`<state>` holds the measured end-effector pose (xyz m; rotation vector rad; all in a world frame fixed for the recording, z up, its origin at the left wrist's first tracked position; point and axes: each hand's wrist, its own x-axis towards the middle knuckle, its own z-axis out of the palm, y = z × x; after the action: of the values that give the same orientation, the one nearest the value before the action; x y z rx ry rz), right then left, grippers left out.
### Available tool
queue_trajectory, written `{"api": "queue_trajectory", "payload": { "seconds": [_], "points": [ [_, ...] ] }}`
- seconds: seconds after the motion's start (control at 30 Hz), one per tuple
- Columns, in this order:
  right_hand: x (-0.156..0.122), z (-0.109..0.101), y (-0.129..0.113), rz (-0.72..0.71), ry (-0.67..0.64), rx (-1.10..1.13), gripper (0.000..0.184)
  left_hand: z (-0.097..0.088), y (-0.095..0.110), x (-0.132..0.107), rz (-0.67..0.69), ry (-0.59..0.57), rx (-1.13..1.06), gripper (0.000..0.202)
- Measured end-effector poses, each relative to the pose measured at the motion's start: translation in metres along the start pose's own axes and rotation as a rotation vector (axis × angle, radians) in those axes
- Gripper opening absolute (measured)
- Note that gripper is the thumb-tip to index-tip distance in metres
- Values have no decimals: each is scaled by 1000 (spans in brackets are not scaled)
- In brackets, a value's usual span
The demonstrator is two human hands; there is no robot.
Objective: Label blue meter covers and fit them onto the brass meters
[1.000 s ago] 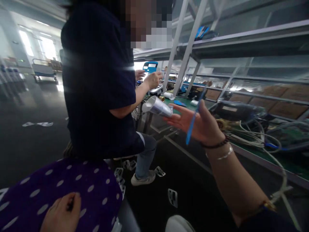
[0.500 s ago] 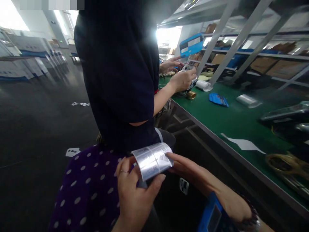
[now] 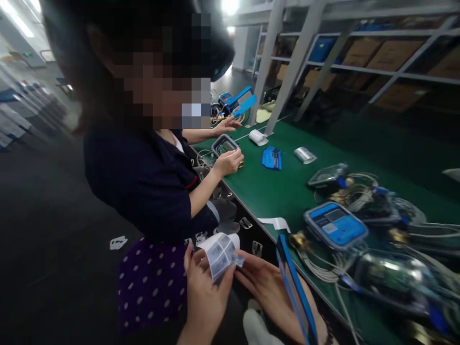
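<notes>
Label roll (image 3: 220, 254) is grasped in left hand (image 3: 206, 296), its free edge touched by right hand (image 3: 270, 285), where blue faceplate (image 3: 297, 294) is also held; roll could be creased should faceplate slip.

A curled white strip of grey-printed labels (image 3: 220, 254) tilts between the thumb and fingers of the left hand (image 3: 205, 292), while a thin, flat blue plastic panel (image 3: 296, 290) stands nearly edge-on in the right hand (image 3: 269, 286).

The print on the label roll (image 3: 220, 255) cannot be read.
</notes>
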<state>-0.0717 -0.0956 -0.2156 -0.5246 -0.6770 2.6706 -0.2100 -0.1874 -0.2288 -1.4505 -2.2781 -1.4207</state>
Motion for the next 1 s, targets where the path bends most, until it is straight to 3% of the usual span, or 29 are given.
{"api": "queue_trajectory", "payload": {
  "seconds": [0.07, 0.13, 0.2, 0.27, 0.37, 0.47, 0.63, 0.73, 0.87, 1.0],
  "points": [
    [-21, 21, -27, 12, 70, 34, 56, -13, 29, 21, 124, -22, 70, 13],
    [-44, 46, -58, 1, 161, 35, 51, -26, 66, 43, 132, -31, 73, 9],
    [-69, 72, -91, -51, 254, -7, 45, -38, 111, 65, 26, -34, -14, 9],
    [-96, 96, -123, -184, 288, -120, 36, -49, 160, 83, -191, -75, -187, 14],
    [-134, 117, -165, -495, 101, -417, 27, -61, 226, 103, -535, -197, -469, 20],
    [-165, 118, -196, -706, -105, -685, 31, -64, 266, 112, -628, -239, -663, 24],
    [-195, 105, -233, -974, 156, -724, 26, -51, 290, 123, -585, -252, -822, 28],
    [-206, 105, -245, -975, 284, -795, 20, -33, 297, 136, -565, -282, -846, 29],
    [-209, 113, -251, -930, 635, -893, 14, -8, 300, 158, -558, -387, -1041, 34],
    [-200, 117, -257, -1094, 1032, -1083, 13, 8, 296, 188, -525, -523, -1280, 40]
  ]
}}
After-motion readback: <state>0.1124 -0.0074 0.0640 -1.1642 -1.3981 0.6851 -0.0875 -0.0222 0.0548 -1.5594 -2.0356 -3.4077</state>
